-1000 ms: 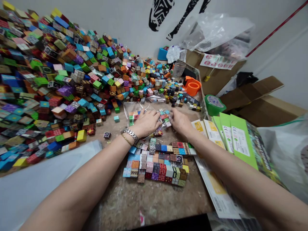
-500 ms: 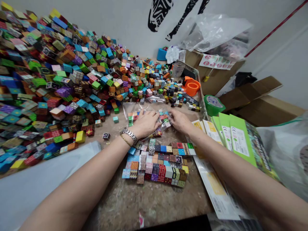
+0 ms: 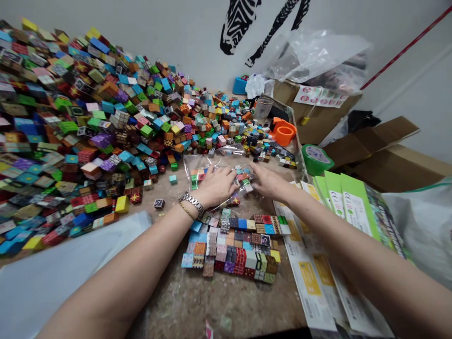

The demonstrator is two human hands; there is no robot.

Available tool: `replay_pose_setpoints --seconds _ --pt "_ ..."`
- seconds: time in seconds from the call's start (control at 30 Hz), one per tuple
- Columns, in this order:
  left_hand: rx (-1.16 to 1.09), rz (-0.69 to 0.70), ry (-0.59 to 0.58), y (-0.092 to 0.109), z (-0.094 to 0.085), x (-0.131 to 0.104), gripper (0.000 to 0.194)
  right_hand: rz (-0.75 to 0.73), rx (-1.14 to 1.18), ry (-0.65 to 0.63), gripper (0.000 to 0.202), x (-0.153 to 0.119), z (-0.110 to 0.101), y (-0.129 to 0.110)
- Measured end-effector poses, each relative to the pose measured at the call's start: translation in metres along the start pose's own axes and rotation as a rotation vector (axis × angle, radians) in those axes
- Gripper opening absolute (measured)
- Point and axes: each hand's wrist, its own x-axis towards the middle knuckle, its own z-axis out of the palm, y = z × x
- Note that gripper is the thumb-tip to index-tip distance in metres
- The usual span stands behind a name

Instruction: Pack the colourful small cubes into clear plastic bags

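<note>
A clear plastic bag with small printed cubes in it lies on the worktable. My left hand, with a metal watch on its wrist, rests on top of the bag, fingers spread forward. Beside the bag's right edge is my right hand, its fingers apart and touching or nearly touching the plastic. Nearer to me, between my forearms, printed cubes are lined up in rows. A single dark cube with a question mark sits left of my wrist.
A large heap of cubes covers the left and back. Plastic sheets lie front left. At right are an orange tape dispenser, green tape, label sheets, green packages and an open cardboard box.
The whole view has shifted slightly, with things appearing a little lower. My right hand's fingers look slightly more spread at the bag's edge; my left hand stays on the bag.
</note>
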Motion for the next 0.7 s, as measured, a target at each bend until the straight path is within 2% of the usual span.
replay_pose_setpoints --seconds 0.07,0.17,0.4,0.7 --pt "-0.003 0.001 -0.002 0.0 -0.001 0.0 0.041 -0.021 -0.013 -0.038 0.071 -0.001 -0.005 0.001" --pt "0.003 0.002 -0.004 0.0 -0.002 -0.001 0.039 -0.038 -0.032 -0.021 0.066 -0.003 -0.009 0.001" --pt "0.004 -0.005 -0.001 0.001 -0.001 -0.001 0.04 -0.126 -0.122 -0.016 0.042 -0.019 -0.018 -0.006" --pt "0.001 -0.006 -0.007 0.002 -0.002 -0.001 0.04 -0.089 -0.227 0.073 0.018 -0.047 -0.037 -0.025"
